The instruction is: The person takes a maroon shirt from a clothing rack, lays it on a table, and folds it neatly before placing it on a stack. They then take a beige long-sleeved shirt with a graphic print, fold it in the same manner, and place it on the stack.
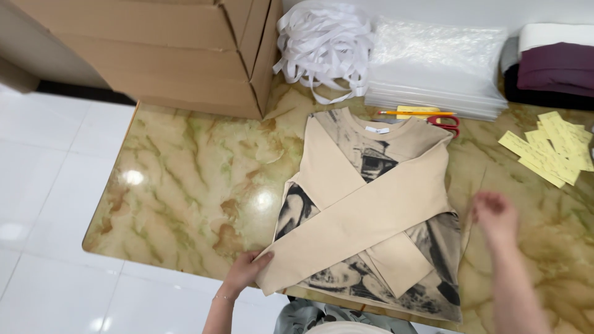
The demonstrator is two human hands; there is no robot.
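- A beige long-sleeved top (371, 210) with a dark printed picture lies flat at the near edge of a glossy marble-patterned worktop (185, 185), both sleeves folded across its front in an X.
- The left hand (244, 272) pinches the cuff end of the uppermost sleeve at the worktop's near edge, its grip pressed together on the cloth.
- The right hand (495, 213) hovers just beside the top's right side; it is blurred, and its grip cannot be told.
- Behind the top lie red-handled scissors (445, 122) and a pencil (414, 113), before a stack of clear plastic bags (439, 62).
- A heap of white tape (322, 43) sits beside cardboard boxes (167, 49).
- Yellow paper tags (550, 148) lie scattered to the right, near folded dark garments (550, 68).
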